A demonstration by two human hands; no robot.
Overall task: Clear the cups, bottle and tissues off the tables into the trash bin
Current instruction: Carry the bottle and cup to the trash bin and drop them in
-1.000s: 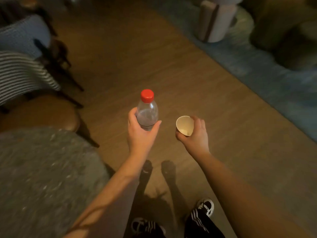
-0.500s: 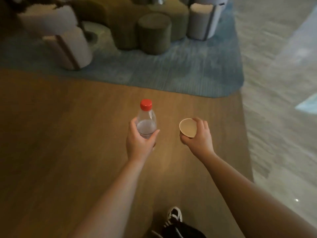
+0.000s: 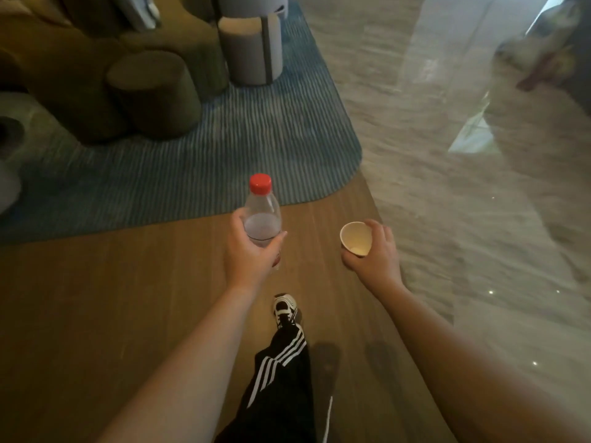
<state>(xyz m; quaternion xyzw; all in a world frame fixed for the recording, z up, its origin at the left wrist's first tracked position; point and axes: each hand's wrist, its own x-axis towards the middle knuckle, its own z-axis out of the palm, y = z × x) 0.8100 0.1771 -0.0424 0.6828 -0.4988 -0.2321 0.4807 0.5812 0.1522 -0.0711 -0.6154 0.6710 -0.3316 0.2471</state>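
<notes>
Out in front of the walking person, above the wooden floor (image 3: 128,314), a clear plastic bottle (image 3: 263,215) with a red cap (image 3: 260,183) stands upright in the left hand (image 3: 249,254). Its long axis runs up and away from the palm; the fingers and thumb wrap its lower body, and the cap and shoulder stick out above them. Just to the right, apart from the bottle, a small paper cup (image 3: 356,238) sits in the right hand (image 3: 374,254), fingers curled round its far side, mouth tilted towards the viewer. Both things are carried in the air, resting on nothing. No trash bin shows, so which hand is nearer to it cannot be told. Ahead lie a blue ribbed rug (image 3: 224,148), olive round stools (image 3: 153,94) and, to the right, a pale glossy stone floor (image 3: 447,219). One striped trouser leg and a sneaker (image 3: 285,310) step forward below.
</notes>
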